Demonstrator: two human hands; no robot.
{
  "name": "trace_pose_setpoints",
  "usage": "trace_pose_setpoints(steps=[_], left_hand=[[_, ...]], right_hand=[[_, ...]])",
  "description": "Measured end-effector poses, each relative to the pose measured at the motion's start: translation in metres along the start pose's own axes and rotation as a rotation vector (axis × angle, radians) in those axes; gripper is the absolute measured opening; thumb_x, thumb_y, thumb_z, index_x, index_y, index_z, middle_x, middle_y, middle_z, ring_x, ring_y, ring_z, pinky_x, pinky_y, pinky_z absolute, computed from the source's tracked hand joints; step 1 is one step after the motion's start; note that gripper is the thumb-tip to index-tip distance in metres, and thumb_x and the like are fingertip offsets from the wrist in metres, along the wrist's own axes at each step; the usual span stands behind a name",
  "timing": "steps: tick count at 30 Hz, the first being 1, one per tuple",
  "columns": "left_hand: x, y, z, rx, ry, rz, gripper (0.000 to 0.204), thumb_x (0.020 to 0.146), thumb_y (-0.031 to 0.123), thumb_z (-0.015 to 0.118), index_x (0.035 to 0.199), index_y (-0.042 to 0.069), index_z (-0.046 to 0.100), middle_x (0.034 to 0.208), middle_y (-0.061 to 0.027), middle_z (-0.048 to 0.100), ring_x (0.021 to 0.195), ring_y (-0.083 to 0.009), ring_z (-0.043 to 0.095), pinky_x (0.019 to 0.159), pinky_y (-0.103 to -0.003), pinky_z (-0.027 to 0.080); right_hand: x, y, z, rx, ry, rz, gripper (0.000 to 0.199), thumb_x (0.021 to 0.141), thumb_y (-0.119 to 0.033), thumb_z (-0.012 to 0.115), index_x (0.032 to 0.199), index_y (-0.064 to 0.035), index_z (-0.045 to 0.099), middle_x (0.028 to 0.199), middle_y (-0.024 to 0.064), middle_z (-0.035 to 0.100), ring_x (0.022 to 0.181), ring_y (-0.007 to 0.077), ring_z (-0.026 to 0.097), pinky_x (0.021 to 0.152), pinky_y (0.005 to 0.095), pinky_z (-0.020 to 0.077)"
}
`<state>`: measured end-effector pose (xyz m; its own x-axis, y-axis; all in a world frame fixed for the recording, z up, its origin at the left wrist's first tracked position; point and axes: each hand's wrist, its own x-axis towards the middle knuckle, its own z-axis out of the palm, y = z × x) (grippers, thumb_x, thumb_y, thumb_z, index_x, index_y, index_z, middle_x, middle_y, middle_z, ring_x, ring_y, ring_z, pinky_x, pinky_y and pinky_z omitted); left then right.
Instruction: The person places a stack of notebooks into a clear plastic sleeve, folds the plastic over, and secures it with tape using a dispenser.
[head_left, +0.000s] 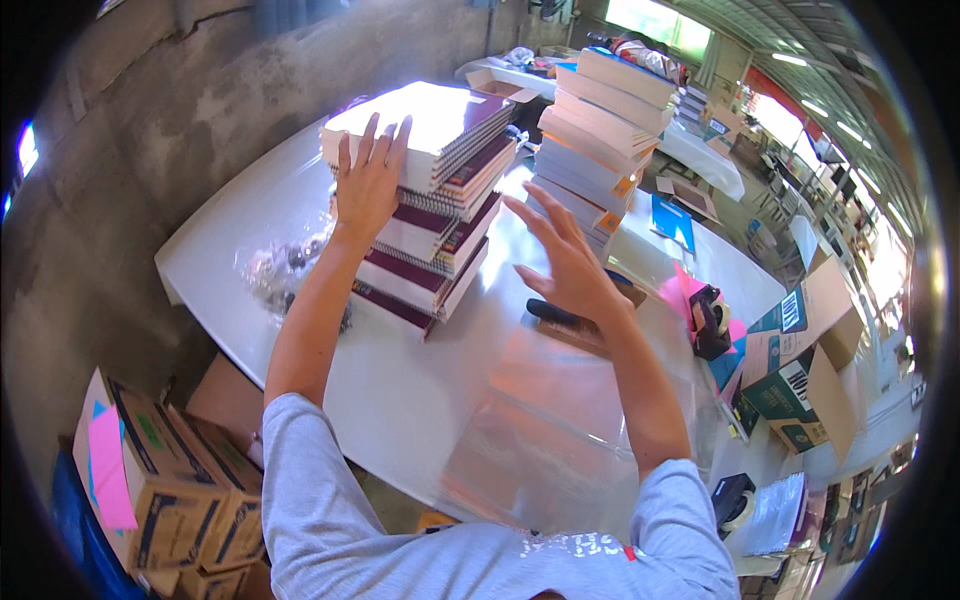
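Bagged items blurred, perhaps clips; black object half hidden.

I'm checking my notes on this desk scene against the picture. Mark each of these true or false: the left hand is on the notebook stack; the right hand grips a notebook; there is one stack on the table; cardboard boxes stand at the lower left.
The left hand rests on the spiral notebook stack. True.
The right hand grips a notebook. False: it is open, fingers spread, holding nothing.
Only one stack is on the white table. False: a second, taller stack of books stands beside it.
Cardboard boxes stand at the lower left. True.
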<state>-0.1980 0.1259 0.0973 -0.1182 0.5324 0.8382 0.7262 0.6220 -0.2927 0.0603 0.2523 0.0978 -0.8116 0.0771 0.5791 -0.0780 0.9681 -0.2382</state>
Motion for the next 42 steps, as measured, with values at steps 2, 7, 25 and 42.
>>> trace_pose_setpoints(steps=[2,7,25,42], left_hand=[[0.007,-0.013,0.01,-0.262,-0.171,0.012,0.072,0.056,0.006,0.068,0.125,0.013,0.048,0.132,-0.0036,0.048,0.13,-0.0205,0.039,0.109,-0.051,0.022],[0.021,-0.024,0.013,-0.265,0.041,0.169,0.046,0.055,0.015,0.07,0.1,0.014,0.059,0.103,-0.0029,0.063,0.106,-0.0207,0.061,0.111,-0.057,0.008],[-0.068,0.058,-0.107,-1.346,0.068,-0.744,0.074,0.049,0.033,0.084,0.113,0.007,0.058,0.125,-0.0146,0.047,0.122,-0.0292,0.038,0.101,-0.047,0.023],[-0.233,0.329,-0.156,-2.16,-0.515,-0.562,0.072,0.05,0.018,0.092,0.111,0.001,0.056,0.095,-0.0077,0.064,0.093,-0.0183,0.061,0.083,-0.03,0.05]], right_hand=[[0.035,0.008,0.025,-0.033,0.051,0.025,0.087,0.069,-0.011,0.072,0.142,-0.0221,0.027,0.142,0.0128,0.03,0.132,0.0347,0.029,0.108,0.0478,0.0272],[0.098,0.016,0.07,0.038,0.224,0.014,0.096,0.063,-0.018,0.077,0.143,-0.0184,0.024,0.142,0.0121,0.031,0.134,0.0328,0.026,0.109,0.0557,0.0196],[-0.047,-0.038,-0.092,0.085,0.568,-0.485,0.037,0.067,-0.011,0.078,0.098,-0.0067,0.057,0.099,0.0129,0.063,0.094,0.0309,0.061,0.1,0.0519,0.0375],[-0.403,-0.053,-0.049,0.565,0.655,0.851,0.118,0.043,-0.023,0.093,0.14,-0.0079,0.026,0.12,0.0112,0.054,0.114,0.0211,0.05,0.096,0.0362,0.0405]])
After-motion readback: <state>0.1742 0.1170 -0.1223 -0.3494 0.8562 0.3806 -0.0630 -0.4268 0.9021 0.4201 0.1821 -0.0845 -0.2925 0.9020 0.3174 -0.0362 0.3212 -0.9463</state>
